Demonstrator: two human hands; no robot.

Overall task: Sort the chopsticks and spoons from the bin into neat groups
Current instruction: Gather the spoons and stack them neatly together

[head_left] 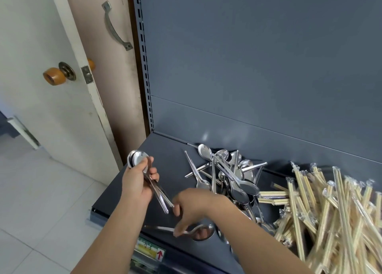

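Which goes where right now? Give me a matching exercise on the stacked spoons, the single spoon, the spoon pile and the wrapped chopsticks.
Things:
1. stacked spoons
2. single spoon
3. spoon pile
4. wrapped chopsticks

Places:
A. heaped at the right end of the shelf
B. gripped in the left hand
C. tangled mid-shelf, towards the back
D. lying near the shelf's front edge, at the right hand's fingertips

Pairs: 1-B, 2-D, 3-C, 4-A
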